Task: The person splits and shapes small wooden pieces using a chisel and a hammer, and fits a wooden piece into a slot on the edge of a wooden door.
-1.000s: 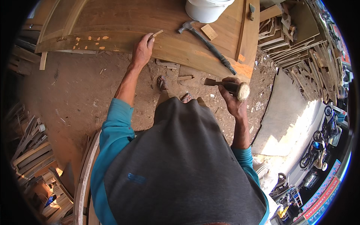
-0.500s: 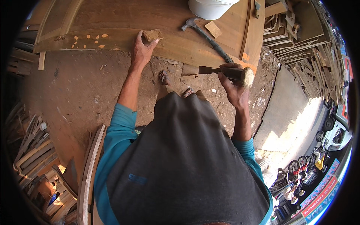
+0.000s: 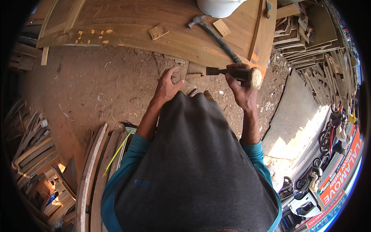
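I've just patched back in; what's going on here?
A person is standing at a large wooden panel. Their right hand grips a chisel, its flat blade pointing left. Their left hand looks empty, fingers loosely curled, in front of the body. On the panel lie a claw hammer, a small wooden block and, beside the hammer, a paler wooden piece. A white bucket stands near the hammer's head.

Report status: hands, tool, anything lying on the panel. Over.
Left hand empty, fingers loosely curled. Right hand gripping chisel, blade pointing left. On wooden panel: hammer, small wood block, square wood piece, white bucket.
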`<state>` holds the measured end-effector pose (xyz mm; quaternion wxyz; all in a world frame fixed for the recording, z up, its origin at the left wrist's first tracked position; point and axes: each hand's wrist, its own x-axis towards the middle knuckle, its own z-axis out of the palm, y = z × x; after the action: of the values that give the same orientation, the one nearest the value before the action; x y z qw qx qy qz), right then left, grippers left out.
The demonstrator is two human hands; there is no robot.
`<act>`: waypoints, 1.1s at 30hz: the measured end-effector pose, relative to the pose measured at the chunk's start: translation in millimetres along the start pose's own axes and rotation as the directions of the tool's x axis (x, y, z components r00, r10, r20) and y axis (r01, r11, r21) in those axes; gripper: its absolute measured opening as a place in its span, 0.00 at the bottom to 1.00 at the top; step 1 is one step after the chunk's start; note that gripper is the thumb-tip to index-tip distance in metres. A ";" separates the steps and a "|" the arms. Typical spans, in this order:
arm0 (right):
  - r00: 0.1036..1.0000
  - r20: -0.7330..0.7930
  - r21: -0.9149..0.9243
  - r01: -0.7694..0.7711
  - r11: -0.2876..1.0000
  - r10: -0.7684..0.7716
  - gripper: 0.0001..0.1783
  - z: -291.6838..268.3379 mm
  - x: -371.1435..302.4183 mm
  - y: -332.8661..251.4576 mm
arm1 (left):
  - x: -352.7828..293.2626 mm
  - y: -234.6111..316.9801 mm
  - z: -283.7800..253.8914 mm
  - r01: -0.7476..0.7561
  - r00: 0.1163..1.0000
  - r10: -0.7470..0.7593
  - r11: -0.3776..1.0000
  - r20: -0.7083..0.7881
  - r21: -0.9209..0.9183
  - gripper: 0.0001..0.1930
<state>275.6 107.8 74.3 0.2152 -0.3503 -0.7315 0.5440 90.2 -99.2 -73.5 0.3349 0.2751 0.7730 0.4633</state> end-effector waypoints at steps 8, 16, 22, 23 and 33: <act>0.989 0.149 -0.004 0.004 1.000 -0.003 0.16 11.9 -9.0 -6.8 | -5.9 -9.1 25.1 -0.148 0.988 0.140 0.979 0.069 0.142 0.29; 0.965 0.260 -0.061 0.054 0.997 -0.036 0.18 28.0 -10.0 -4.6 | -2.2 -1.7 32.4 -0.205 0.977 0.211 0.969 -0.032 0.142 0.22; 0.961 0.262 -0.140 0.129 0.982 -0.089 0.16 34.6 -6.8 3.6 | -2.0 -2.5 33.9 -0.160 0.986 0.164 0.981 -0.030 0.114 0.21; 0.962 0.247 -0.106 0.148 0.983 -0.118 0.16 35.5 -6.7 4.6 | -1.9 -4.3 34.0 -0.151 0.988 0.155 0.983 -0.025 0.104 0.21; 0.949 0.261 -0.182 0.228 0.957 -0.176 0.15 45.2 -5.0 3.2 | 1.2 -7.0 28.2 -0.206 0.977 0.210 0.975 -0.039 0.088 0.14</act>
<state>248.3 75.4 57.3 0.1408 -0.2249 -0.8377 0.4773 110.4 -86.3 -89.9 0.2540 0.3571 0.7665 0.4695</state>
